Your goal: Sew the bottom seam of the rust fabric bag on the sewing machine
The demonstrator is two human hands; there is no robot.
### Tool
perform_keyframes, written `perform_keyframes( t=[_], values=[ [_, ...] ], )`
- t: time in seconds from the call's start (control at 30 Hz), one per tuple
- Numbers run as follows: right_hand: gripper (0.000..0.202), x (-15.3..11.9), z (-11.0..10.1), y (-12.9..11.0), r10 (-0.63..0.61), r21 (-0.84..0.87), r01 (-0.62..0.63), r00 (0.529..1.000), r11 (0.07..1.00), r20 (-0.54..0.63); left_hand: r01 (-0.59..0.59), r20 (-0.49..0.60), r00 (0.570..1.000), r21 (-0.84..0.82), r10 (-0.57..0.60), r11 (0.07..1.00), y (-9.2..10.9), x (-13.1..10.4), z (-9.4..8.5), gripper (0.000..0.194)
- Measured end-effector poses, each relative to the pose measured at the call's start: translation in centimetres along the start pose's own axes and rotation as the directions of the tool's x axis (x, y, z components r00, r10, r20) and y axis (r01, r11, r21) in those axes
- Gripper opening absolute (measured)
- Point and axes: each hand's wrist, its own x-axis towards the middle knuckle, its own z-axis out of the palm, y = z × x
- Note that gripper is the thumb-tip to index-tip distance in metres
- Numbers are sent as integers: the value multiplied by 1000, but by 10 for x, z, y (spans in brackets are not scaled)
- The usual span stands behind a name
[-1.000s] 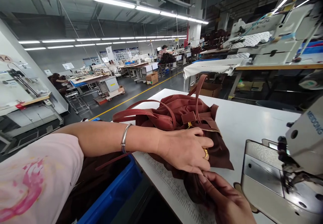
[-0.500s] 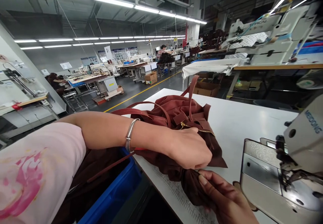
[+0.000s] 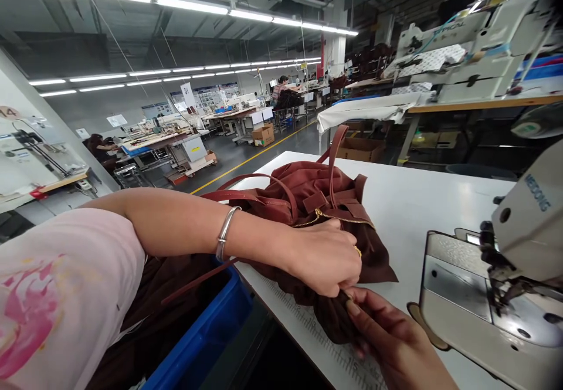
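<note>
A reddish-brown bag (image 3: 299, 185) with long straps and a brass zipper (image 3: 318, 214) lies on the white table (image 3: 422, 196). Across it reaches my left hand (image 3: 328, 258), wearing a ring, its fingers curled into the dark brown fabric below the zipper. Close by its fingertips, my right hand (image 3: 387, 328) pinches a gathered edge of the same dark fabric (image 3: 334, 319) between thumb and fingers. The left fingertips are partly hidden behind the hand and cloth.
A sewing machine (image 3: 528, 226) stands at the right of the table. At lower left, a blue bin (image 3: 206, 331) holds dark brown fabric. Printed ruler marks run along the near table edge. Farther back are a cardboard box (image 3: 263, 135), other machines and a seated person (image 3: 281, 88).
My left hand has turned slightly and shifted a little left and up, showing its ring and more of the zipper. My right hand has moved slightly up. The view has shifted a little.
</note>
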Motion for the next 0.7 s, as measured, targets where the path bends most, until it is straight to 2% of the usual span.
perform_keyframes(
  t=[0.1,0.27,0.4,0.53,0.7],
  values=[
    [27,-1,-3,-5,29,-30,-29,999,999,-17,19,-50,999,-26,-20,999,1,0,5,9],
    [29,-1,-8,-4,60,-16,-60,998,998,-7,7,-67,998,-60,-11,998,-3,2,7,10],
    [30,-1,-11,-1,72,30,-72,997,997,8,20,-33,999,-85,-23,996,-3,2,5,10],
    [34,0,-11,-3,79,-51,-77,996,996,32,20,-1,1000,-96,-20,995,-3,2,3,11],
    [30,8,-4,-3,12,-99,-3,995,995,99,19,21,1000,-112,-17,993,-4,3,3,13]
  ],
)
